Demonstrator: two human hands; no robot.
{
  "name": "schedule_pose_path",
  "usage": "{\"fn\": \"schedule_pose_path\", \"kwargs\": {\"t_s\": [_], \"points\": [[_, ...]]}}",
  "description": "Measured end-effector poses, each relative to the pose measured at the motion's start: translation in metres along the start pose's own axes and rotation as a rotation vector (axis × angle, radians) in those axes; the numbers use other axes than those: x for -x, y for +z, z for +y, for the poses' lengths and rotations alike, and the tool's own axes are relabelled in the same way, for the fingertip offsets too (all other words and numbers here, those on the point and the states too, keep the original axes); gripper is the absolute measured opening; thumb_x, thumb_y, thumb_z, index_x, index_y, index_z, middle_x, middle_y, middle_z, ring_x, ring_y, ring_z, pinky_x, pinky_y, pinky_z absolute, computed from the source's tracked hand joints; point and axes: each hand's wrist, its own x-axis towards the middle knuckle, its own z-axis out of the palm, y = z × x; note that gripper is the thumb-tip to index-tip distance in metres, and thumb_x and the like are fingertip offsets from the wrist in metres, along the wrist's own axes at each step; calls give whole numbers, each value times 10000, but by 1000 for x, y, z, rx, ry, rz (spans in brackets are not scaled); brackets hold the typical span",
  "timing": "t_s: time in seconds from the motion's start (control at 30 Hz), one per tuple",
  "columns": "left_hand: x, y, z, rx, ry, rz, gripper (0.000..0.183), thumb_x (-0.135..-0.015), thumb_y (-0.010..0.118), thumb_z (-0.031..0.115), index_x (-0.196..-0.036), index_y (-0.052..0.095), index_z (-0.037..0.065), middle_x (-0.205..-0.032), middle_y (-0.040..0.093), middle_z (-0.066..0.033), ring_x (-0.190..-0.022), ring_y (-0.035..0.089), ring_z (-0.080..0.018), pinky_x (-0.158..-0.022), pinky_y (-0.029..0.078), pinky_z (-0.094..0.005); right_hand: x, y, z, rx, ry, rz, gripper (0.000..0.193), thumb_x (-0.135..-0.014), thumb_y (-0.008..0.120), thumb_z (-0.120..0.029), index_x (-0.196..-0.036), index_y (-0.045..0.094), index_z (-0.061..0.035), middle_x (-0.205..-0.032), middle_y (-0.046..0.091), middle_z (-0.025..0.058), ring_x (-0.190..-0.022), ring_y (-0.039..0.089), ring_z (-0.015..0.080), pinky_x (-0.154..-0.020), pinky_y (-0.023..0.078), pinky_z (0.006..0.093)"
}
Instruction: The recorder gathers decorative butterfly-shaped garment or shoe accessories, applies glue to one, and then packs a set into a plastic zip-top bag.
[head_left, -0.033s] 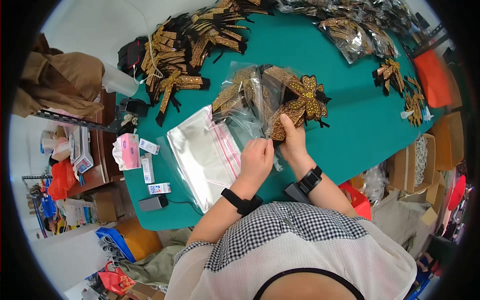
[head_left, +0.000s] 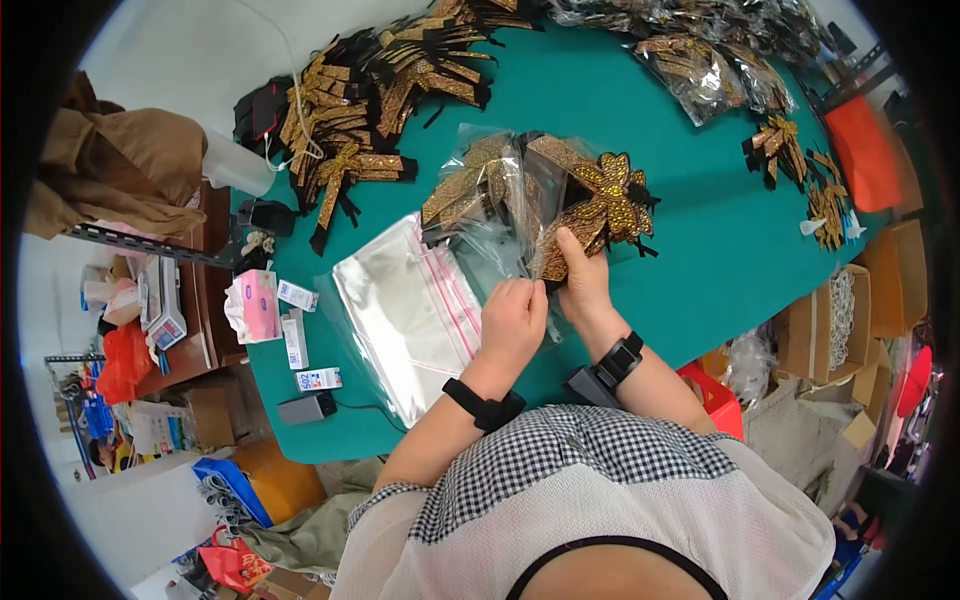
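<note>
My right hand (head_left: 588, 288) grips a black-and-gold sequined band with a beaded flower-shaped ornament (head_left: 622, 200), its thumb pressed on top. Close beside it, my left hand (head_left: 514, 318) is closed in a pinch at the edge of a clear plastic bag (head_left: 505, 258), next to the lower end of the band. Exactly what lies between its fingertips is partly hidden. Just beyond, another gold sequined band (head_left: 462, 200) lies under or inside clear plastic. A stack of clear bags with pink seal strips (head_left: 395, 300) rests left of my left hand.
Piles of gold-and-black bands (head_left: 335, 110) line the far left of the green table (head_left: 560, 85). Bagged bands (head_left: 690, 70) lie at the far right. A pink tissue box (head_left: 258, 303), small white boxes (head_left: 318, 379) and a dark block with a cable (head_left: 307, 406) stand at the left edge.
</note>
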Motion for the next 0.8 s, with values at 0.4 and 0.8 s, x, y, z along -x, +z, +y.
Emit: {"fn": "schedule_pose_path", "kwargs": {"t_s": [0.4,0.8], "points": [[11,-6,-13,-107,1,-34,168,-755,570,47,-630,466,7,-638,487,-147,-636,497,-324,-571,406,-399,17,-14,-48,-121,532,-316,366,-853,593,-236,-1154,500,-50,-1132,549,85,-1052,510,198,-925,386,368],[-7,-22,6,-41,27,-45,159,-766,571,46,-643,479,6,-630,482,-140,-621,490,-313,-553,396,-387,2,-7,-20,-102,465,-145,244,-859,535,-82,-1076,512,29,-1042,567,124,-955,550,224,-878,444,361]]}}
